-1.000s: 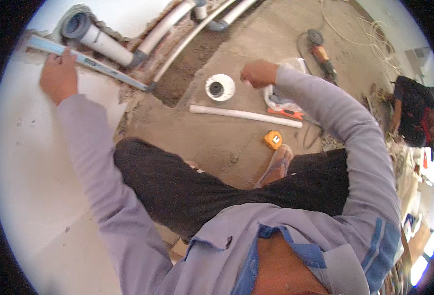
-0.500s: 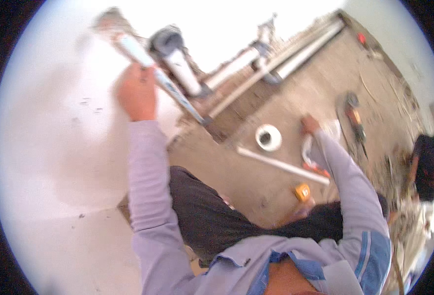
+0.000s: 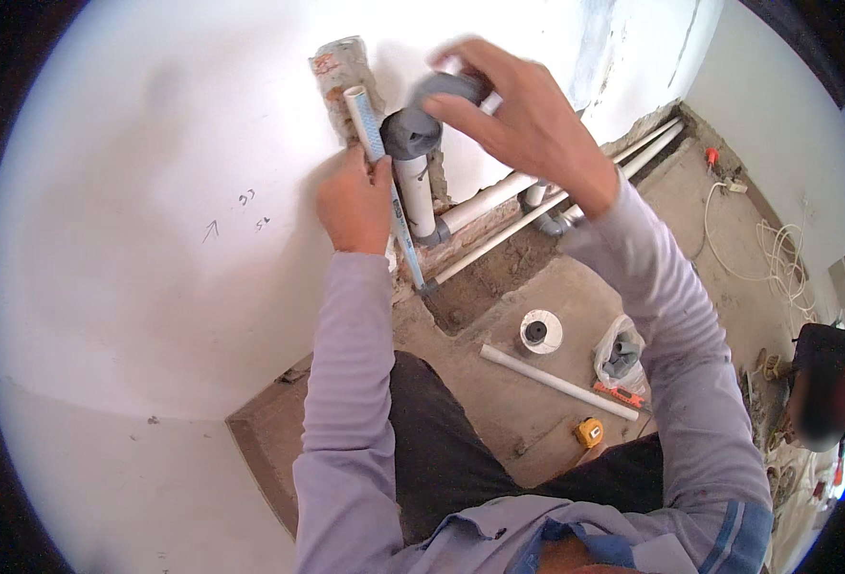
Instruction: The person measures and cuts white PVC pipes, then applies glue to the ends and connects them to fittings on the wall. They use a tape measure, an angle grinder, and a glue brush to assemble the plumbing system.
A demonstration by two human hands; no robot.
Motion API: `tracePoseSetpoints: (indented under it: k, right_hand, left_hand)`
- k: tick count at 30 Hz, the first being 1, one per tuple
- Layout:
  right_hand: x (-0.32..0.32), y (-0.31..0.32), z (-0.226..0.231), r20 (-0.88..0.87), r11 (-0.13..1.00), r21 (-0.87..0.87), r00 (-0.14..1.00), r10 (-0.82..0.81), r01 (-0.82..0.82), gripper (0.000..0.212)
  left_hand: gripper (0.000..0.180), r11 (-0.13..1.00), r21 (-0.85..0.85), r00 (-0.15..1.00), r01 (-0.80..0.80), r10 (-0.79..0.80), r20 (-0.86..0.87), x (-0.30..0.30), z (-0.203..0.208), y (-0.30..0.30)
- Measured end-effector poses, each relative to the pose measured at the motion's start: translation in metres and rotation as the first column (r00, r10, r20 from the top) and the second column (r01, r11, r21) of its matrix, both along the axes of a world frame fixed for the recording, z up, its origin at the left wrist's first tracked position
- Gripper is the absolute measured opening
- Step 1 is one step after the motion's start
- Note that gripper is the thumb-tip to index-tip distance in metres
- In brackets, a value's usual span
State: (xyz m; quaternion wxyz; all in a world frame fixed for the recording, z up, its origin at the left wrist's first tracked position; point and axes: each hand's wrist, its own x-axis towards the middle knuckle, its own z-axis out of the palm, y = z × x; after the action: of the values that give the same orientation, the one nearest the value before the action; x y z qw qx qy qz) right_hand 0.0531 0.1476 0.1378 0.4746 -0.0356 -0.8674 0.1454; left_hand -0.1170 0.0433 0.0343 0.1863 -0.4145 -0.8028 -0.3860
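My left hand [image 3: 354,203] is closed around a slim white pipe with blue print [image 3: 368,124], which leans upright against the wall, its open top end showing. In my right hand [image 3: 542,120], between thumb and fingers, is a grey pipe fitting [image 3: 453,89], slightly blurred, raised to the right of the pipe's top. Just below it, a large grey elbow [image 3: 411,133] caps a thicker white pipe [image 3: 415,191] set in a wall channel. The slim pipe's lower end meets a small grey elbow [image 3: 428,286] at the trench.
On the floor lie a white roll-shaped container [image 3: 552,330], a loose white pipe [image 3: 556,381], a plastic bag of grey fittings [image 3: 621,352], an orange tool [image 3: 620,394] and a yellow tape measure [image 3: 589,432]. White pipes run along the trench [image 3: 494,273]. A pale cable [image 3: 777,258] coils at right.
My right hand has risen from beside the plastic bag on the floor to the slim pipe's top, now with a grey fitting in it. My left hand still grips the pipe; the view has shifted.
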Motion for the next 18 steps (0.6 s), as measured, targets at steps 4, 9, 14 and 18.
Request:
tracePoseSetpoints:
  k: [4,9,14,18]
  right_hand:
    - [-0.041,-0.012,0.038,0.136,0.989,0.088,0.982,-0.129,0.118,0.035]
    - [-0.066,-0.011,0.038,0.035,0.997,0.028,0.997,-0.07,0.069,0.03]
    - [-0.081,-0.018,0.036,0.02,0.984,0.019,0.984,-0.179,0.179,0.031]
    - [-0.084,-0.023,0.037,0.047,0.977,0.027,0.976,-0.214,0.213,0.032]
  left_hand:
    - [0.026,1.0,0.003,1.0,0.019,-0.019,0.005,0.002,-0.004,0.01]
    - [0.028,0.999,0.002,0.999,0.044,-0.044,0.022,-0.002,-0.004,0.005]
    - [0.027,0.998,0.019,0.998,0.055,-0.055,0.006,-0.002,-0.008,0.002]
    - [0.028,0.998,0.031,0.998,0.056,-0.056,0.011,-0.004,-0.007,-0.002]
